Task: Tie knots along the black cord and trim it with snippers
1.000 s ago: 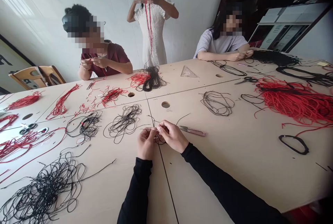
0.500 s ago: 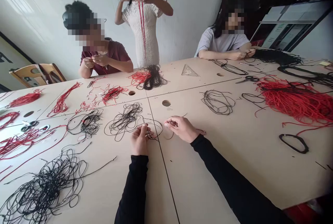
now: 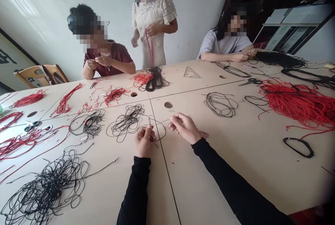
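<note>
My left hand [image 3: 143, 142] is closed, thumb against the fingers, on a thin black cord [image 3: 165, 130] that loops out to its right over the table. Dark strands also show just past its fingertips. My right hand [image 3: 185, 128] is a short way to the right, its fingertips pinched together; anything between them is too small to make out. Beyond my left hand lies a loose bundle of black cord [image 3: 128, 122]. A small pinkish object [image 3: 204, 134] sits partly hidden by my right wrist.
Tangled black cord [image 3: 49, 186] covers the near left. Red cords [image 3: 300, 103] are heaped at right, near scissors [image 3: 250, 82] and a black ring of cord [image 3: 298, 147]. A triangle ruler [image 3: 192, 73] lies farther back. Three people are across the table [image 3: 209, 183], which has round holes.
My right hand has shifted slightly, its fingers more curled. The standing person has lowered their hands, bringing the red cords from the neck down to the waist. The view has shifted a little.
</note>
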`<state>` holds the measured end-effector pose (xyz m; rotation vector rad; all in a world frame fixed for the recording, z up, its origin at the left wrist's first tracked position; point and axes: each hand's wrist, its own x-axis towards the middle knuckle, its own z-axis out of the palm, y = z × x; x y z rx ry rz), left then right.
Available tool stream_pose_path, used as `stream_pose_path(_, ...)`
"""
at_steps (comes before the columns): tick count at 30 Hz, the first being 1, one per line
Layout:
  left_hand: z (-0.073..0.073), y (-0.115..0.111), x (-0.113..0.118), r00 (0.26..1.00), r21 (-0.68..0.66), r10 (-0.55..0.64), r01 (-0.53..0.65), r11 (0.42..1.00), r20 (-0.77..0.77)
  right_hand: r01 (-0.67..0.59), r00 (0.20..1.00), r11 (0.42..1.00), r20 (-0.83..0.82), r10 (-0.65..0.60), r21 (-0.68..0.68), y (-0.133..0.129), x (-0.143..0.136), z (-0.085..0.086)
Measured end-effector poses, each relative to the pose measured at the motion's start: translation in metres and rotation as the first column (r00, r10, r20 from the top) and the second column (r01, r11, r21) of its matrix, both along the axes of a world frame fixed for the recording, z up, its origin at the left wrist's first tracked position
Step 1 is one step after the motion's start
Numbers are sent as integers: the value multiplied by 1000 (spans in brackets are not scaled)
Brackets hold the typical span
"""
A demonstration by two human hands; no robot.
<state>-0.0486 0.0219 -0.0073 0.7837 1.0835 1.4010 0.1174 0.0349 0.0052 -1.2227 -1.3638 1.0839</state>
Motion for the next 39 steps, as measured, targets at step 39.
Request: stream_pose_path(39, -2, -3, 6, 970, 6, -157, 161, 987, -187, -57, 984, 995, 173, 42, 83, -12, -21, 0)
